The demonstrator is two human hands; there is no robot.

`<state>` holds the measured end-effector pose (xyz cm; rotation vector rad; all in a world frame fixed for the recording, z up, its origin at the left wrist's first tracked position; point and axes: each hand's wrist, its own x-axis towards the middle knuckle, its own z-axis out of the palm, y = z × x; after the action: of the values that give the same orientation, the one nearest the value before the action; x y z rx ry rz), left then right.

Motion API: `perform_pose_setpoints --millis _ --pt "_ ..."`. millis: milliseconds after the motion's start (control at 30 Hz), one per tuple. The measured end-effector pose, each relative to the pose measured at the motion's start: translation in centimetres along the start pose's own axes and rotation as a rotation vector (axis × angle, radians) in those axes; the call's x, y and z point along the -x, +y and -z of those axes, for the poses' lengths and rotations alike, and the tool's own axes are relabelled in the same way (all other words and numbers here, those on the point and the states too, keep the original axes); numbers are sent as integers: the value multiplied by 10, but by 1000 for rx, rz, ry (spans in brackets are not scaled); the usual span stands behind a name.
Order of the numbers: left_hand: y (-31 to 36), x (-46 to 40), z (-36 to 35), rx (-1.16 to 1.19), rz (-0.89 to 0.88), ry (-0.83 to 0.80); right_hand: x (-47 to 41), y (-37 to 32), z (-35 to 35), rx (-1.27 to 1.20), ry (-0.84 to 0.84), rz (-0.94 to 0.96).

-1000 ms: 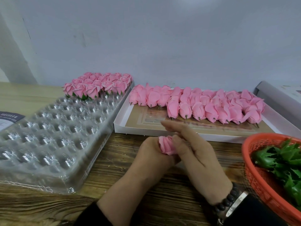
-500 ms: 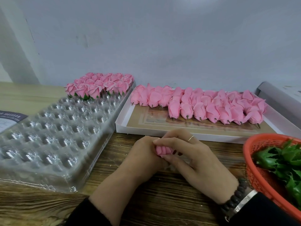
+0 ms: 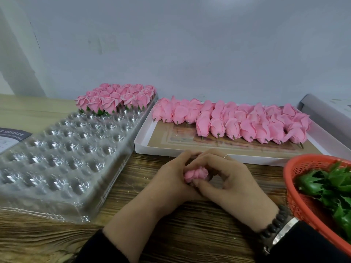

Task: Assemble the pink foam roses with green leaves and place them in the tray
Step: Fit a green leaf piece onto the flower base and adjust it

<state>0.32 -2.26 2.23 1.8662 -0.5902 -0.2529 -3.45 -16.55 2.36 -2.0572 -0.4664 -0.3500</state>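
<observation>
Both hands' grips, left hand (image 3: 171, 179) and right hand (image 3: 231, 185), curl round one pink rose (image 3: 195, 174).

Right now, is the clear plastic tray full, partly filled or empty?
Partly filled. Finished roses fill only the far rows of the clear tray; the nearer cups show bare plastic.

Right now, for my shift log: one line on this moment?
phase: shaping rose | left hand and right hand: both grip pink rose | clear tray: far rows filled | leaves: in red basket
</observation>
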Motion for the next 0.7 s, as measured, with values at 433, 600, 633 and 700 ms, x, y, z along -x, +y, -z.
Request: perform_pose_setpoints --millis 433,600,633,700 --pt "-2 0 0 -192 -113 212 -2 6 4 -529 212 -319" --pt "0 1 -8 -269 -209 235 -1 6 4 -591 219 -336" --pt "0 1 -9 -280 -225 243 -1 6 4 -602 215 -336" --pt "1 1 -9 -301 -246 252 -2 5 4 -619 204 -339"
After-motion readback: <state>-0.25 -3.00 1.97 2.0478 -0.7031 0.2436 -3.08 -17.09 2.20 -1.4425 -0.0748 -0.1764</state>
